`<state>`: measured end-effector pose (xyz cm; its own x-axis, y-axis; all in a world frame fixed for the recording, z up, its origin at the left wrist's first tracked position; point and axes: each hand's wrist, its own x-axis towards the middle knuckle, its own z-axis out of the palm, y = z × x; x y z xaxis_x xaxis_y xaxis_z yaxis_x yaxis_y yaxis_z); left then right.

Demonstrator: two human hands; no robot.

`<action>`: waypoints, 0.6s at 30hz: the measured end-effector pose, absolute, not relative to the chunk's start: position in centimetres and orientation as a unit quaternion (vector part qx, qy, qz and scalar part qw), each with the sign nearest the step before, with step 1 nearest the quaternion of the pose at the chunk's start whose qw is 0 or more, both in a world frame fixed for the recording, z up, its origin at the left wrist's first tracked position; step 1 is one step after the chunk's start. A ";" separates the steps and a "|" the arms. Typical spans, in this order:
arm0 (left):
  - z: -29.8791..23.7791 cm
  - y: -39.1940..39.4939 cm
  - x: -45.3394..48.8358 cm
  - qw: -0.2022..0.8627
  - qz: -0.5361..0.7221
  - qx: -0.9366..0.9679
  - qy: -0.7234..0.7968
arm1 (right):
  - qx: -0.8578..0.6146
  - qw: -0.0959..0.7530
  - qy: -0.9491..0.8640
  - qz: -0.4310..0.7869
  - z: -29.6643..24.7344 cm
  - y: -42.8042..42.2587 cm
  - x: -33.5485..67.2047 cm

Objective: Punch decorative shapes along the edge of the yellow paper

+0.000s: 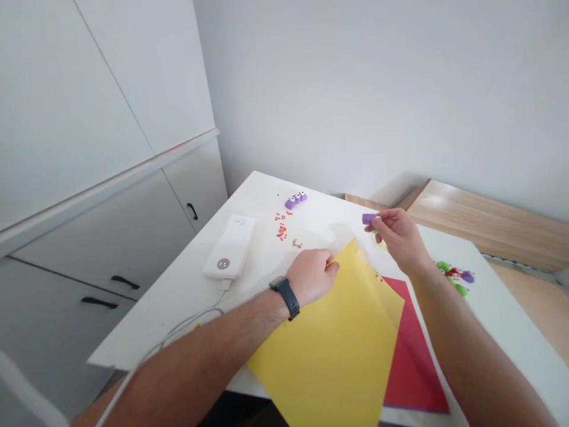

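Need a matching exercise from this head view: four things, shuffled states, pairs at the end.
Things
1. Yellow sheet
2. Red sheet
3. White device
4. Small purple object

States
A. Held in the right hand
B. Has a cable plug at one end
C. Gripped by the left hand
D. Partly covered by another sheet

Pairs: 1-C, 2-D, 3-B, 4-A

Left hand (313,276) and right hand (398,237), each in a pinch
Left forearm (213,356) slants inward, back of the hand upward, fingers curled against the thumb; right forearm (466,338) reaches farther forward, thumb and fingertips pointing left.
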<state>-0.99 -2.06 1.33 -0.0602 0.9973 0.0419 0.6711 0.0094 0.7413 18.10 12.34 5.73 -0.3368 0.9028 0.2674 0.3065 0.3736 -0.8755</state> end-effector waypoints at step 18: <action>2.4 -2.1 -1.2 0.283 0.303 0.629 0.657 | -0.438 0.370 -0.562 0.596 0.1 8.8 28.4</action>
